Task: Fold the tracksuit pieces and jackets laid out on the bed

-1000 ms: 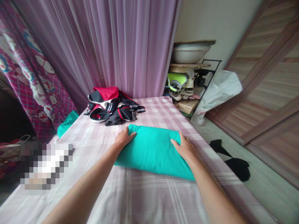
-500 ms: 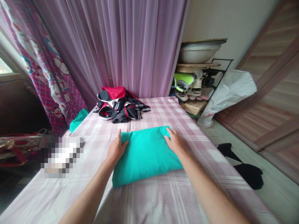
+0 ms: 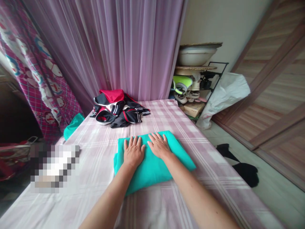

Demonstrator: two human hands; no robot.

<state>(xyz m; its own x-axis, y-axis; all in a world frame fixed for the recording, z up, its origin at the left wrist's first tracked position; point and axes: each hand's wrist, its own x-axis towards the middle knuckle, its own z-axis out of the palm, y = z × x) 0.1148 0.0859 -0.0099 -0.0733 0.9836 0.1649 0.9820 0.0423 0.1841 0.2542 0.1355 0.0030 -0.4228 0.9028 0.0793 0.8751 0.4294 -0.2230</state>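
Observation:
A folded teal cloth bundle (image 3: pixel 152 171) lies on the plaid bed sheet (image 3: pixel 95 178) in front of me. Flat on its upper left part rests my left hand (image 3: pixel 133 152), fingers spread. My right hand (image 3: pixel 159 145) lies palm down on the upper right part, its fingers apart and pointing up and left. Neither hand grips the cloth. Layers show along the bundle's left edge; what kind of textile it is I cannot tell.
Dark jackets with red and white trim (image 3: pixel 119 109) lie heaped at the far end. Another teal cloth (image 3: pixel 73 125) hangs at the left edge, near a pixelated patch. A shoe rack (image 3: pixel 209 92), white bag (image 3: pixel 225 95) and black item (image 3: pixel 247 173) are at right.
My hands have moved from the bundle's two sides onto its top and now lie flat. The bundle looks flatter. My view has shifted slightly.

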